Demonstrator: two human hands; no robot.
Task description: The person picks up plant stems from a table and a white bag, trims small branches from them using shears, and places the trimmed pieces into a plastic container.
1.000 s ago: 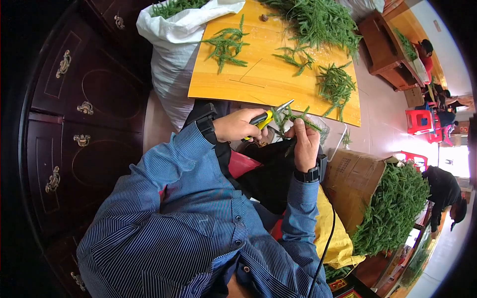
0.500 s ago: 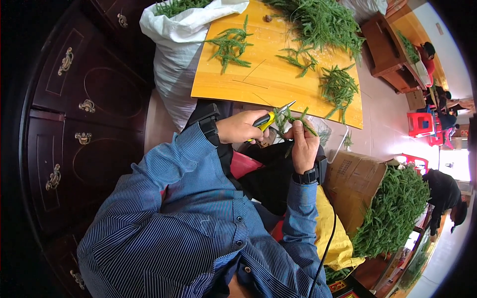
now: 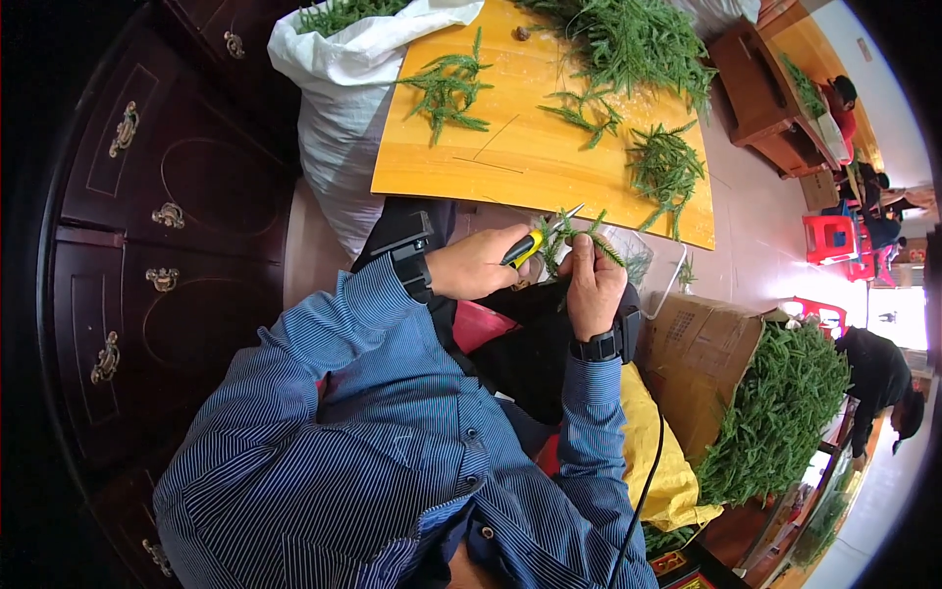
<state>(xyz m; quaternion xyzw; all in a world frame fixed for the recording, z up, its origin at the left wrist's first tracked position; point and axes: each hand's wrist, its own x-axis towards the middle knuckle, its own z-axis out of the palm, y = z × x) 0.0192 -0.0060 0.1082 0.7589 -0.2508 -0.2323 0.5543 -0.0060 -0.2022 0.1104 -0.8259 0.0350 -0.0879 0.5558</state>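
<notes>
My left hand (image 3: 478, 263) is closed round the yellow-and-black handles of a pair of pliers (image 3: 528, 246). Their metal nose points up and to the right, against a green artificial pine sprig (image 3: 555, 236). In my right hand (image 3: 595, 291) the sprig is pinched between thumb and fingers, just off the near edge of the yellow board. Fingers and needles hide the exact spot where the jaws meet the sprig. On the board (image 3: 451, 177) lie a branched sprig (image 3: 446, 93) at left, a smaller one (image 3: 587, 116) and a bunched one (image 3: 666, 167) at right, plus several thin wires.
A big heap of green sprigs (image 3: 638, 44) covers the board's far side. A white woven sack (image 3: 339, 128) stands at left beside dark cabinets (image 3: 167, 216). To the right are a cardboard box (image 3: 702, 344) full of greenery, a yellow sack (image 3: 648, 452) and people working farther off.
My left hand has turned slightly and the pliers' handles look more closed, their nose nearer the sprig. My right hand has barely moved. The view has shifted a little.
</notes>
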